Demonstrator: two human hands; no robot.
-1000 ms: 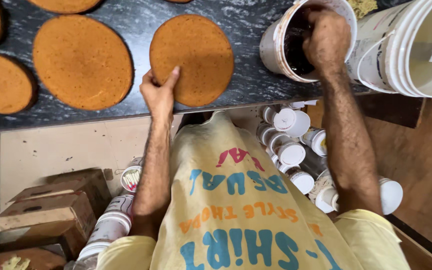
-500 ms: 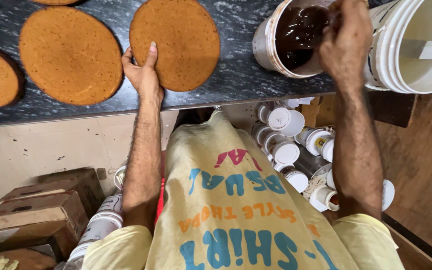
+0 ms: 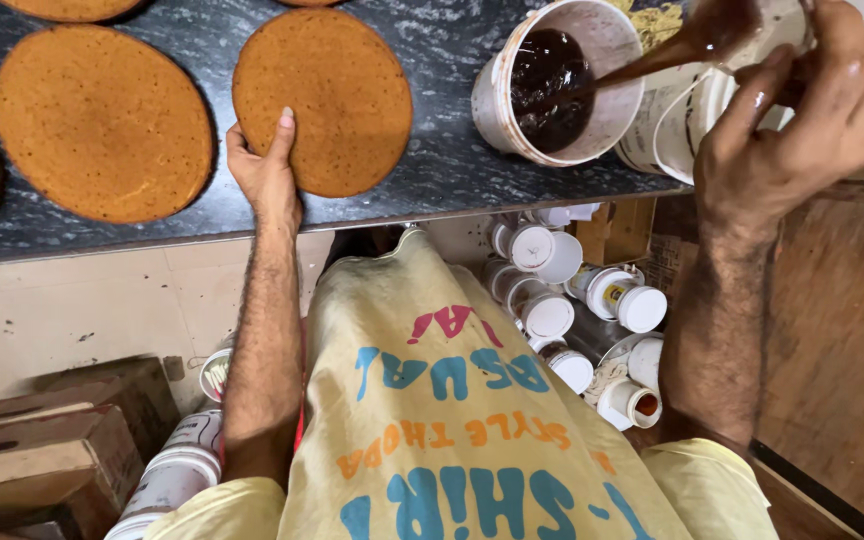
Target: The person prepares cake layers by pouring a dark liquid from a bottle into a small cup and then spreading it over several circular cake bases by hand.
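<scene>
You stood at a dark speckled stone counter (image 3: 432, 175); below it were a pale tiled wall (image 3: 72, 300), cardboard boxes (image 3: 42, 440) and white-capped jars (image 3: 572, 320)

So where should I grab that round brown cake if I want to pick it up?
Probably by its near edge, from the counter's front. The round cake lies flat and thin on the dark counter, and the left hand already rests there; slide fingers underneath to support it.

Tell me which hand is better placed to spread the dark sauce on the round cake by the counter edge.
Right hand: it holds the sauce-coated spoon above the tub. Left hand rests on the cake.
</scene>
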